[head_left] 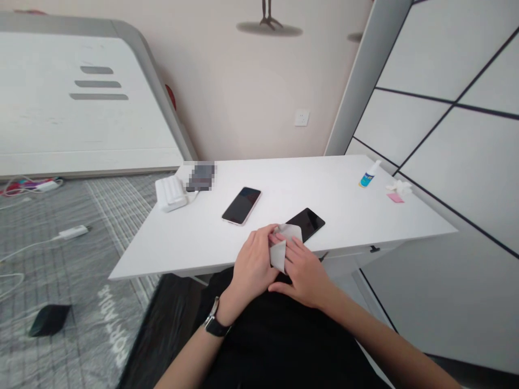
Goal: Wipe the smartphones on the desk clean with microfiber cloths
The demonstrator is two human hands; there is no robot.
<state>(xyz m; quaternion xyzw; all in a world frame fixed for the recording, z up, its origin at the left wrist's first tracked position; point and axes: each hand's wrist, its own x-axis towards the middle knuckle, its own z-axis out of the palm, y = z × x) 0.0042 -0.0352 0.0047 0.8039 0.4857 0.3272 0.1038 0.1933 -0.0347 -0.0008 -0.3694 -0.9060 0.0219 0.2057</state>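
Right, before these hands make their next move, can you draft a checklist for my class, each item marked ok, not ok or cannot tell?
1. Pale grey, cloth-like sheet between the left hand and right hand: ok.
2. Sheet spread flat: not ok, it is bent.
3. Flat black rectangular phone lying on the white table: ok.
4. Sheet apart from that phone: cannot tell, they overlap in view.
5. Pale-edged, dark-screened phone clear of both hands: ok.
6. Small white bottle with a blue label clear of both hands: ok.
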